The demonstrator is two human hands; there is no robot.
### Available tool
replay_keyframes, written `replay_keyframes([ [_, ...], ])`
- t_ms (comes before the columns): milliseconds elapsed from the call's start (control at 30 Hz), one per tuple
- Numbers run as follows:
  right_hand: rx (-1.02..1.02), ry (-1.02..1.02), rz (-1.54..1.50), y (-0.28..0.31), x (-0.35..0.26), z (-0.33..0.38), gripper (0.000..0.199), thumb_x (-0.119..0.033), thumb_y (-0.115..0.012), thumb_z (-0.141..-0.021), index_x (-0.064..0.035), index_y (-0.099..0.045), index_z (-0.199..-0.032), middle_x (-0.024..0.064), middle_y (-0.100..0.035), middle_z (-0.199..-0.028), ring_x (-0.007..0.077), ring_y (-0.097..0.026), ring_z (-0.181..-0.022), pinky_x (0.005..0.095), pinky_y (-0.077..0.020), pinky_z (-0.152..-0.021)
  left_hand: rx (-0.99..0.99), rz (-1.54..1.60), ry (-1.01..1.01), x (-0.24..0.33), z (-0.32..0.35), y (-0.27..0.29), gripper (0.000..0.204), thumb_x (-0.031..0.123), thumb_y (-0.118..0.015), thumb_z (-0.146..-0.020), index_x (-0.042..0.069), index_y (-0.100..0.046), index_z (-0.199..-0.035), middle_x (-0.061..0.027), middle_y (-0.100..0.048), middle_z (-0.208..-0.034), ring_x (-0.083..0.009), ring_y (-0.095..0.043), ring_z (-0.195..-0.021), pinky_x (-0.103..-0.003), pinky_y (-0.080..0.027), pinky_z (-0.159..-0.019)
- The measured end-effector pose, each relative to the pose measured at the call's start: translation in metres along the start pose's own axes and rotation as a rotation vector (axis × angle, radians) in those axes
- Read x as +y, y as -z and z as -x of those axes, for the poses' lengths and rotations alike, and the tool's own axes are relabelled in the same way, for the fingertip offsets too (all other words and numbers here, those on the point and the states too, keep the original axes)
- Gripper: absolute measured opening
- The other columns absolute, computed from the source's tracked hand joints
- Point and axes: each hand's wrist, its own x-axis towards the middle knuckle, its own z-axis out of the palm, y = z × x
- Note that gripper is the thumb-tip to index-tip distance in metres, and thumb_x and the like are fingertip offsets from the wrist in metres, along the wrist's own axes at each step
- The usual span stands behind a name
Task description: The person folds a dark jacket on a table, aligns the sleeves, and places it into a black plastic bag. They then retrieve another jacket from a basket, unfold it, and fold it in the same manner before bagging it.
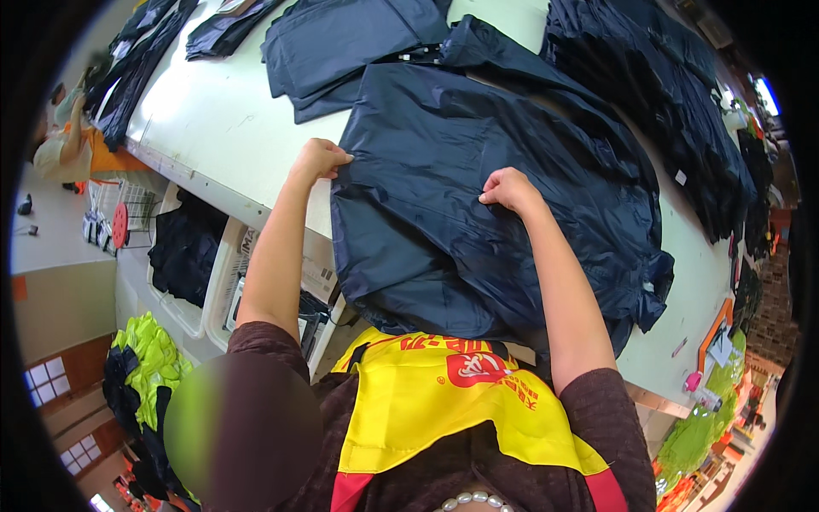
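Note:
A shiny dark navy garment (426,171) lies spread over the pale table, its near side hanging down over the front edge against my yellow apron (401,410). At its left edge, my left hand (322,160) pinches the fabric between thumb and fingers. My right hand (512,189) is closed in a pinch on the middle of the same garment, where creases run away from the fingers. Gathered fabric with a small pale tag shows at the garment's right end. Whether it is a jacket or trousers, I cannot tell.
Folded dark garments (354,43) lie beyond the work, and a long pile of dark clothes (648,102) runs along the right. Below the table's left edge (200,183) stand white bins (217,290) with dark cloth. A clear bottle (706,398) is at the right edge.

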Motion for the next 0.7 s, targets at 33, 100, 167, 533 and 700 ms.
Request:
replay_keyframes([
  [33, -0.035, -0.013, 0.016, 0.0, 0.001, -0.005, 0.021, -0.018, -0.078, -0.068, -0.0083, -0.07, -0.085, 0.0113, -0.068, -0.089, 0.0228, -0.065, -0.084, 0.0321, -0.0498, -0.076, -0.02, 0.002, 0.018, -0.001, -0.004, 0.002, 0.02, 0.019, -0.077, -0.071, 0.003, -0.065, -0.076, -0.0025, -0.058, -0.066, -0.0112, -0.053, -0.052, -0.023, -0.05, -0.049],
  [100, -0.107, 0.003, 0.166, 0.005, -0.006, -0.01, 0.028, -0.025, -0.079, -0.069, -0.011, -0.071, -0.092, 0.0105, -0.068, -0.099, 0.026, -0.065, -0.092, 0.0341, -0.05, -0.081, -0.056, -0.019, 0.052, 0.001, -0.011, 0.007, 0.021, 0.018, -0.078, -0.069, 0.003, -0.066, -0.077, -0.0037, -0.059, -0.067, -0.0123, -0.054, -0.051, -0.024, -0.051, -0.049],
  [167, -0.196, 0.087, 0.542, 0.006, -0.016, -0.026, 0.034, -0.034, -0.075, -0.073, -0.0079, -0.07, -0.095, 0.0117, -0.066, -0.104, 0.0293, -0.063, -0.098, 0.0362, -0.0496, -0.084, -0.068, -0.065, 0.065, 0.013, -0.012, 0.006, 0.02, 0.017, -0.079, -0.069, 0.004, -0.066, -0.077, -0.0032, -0.058, -0.066, -0.0123, -0.054, -0.05, -0.024, -0.051, -0.048],
  [533, 0.988, 0.637, -0.112, -0.023, 0.134, 0.145, 0.025, -0.009, -0.064, -0.074, -0.0046, -0.062, -0.098, 0.014, -0.06, -0.102, 0.0312, -0.055, -0.1, 0.0398, -0.0421, -0.09, 0.529, -0.163, -0.4, -0.049, 0.028, -0.034, 0.036, 0.024, -0.068, -0.08, -0.001, -0.063, -0.105, -0.0141, -0.064, -0.093, -0.0218, -0.061, -0.084, -0.032, -0.047, -0.077],
  [700, 1.558, -0.112, -0.316, 0.002, 0.346, 0.244, 0.029, -0.019, -0.062, -0.082, -0.0045, -0.059, -0.107, 0.0102, -0.059, -0.108, 0.0285, -0.054, -0.101, 0.0396, -0.0397, -0.092, 0.21, 0.277, -0.697, 0.052, 0.168, -0.127, 0.019, 0.013, -0.061, -0.088, 0.001, -0.064, -0.102, -0.0048, -0.063, -0.088, -0.0114, -0.059, -0.075, -0.023, -0.048, -0.07],
])
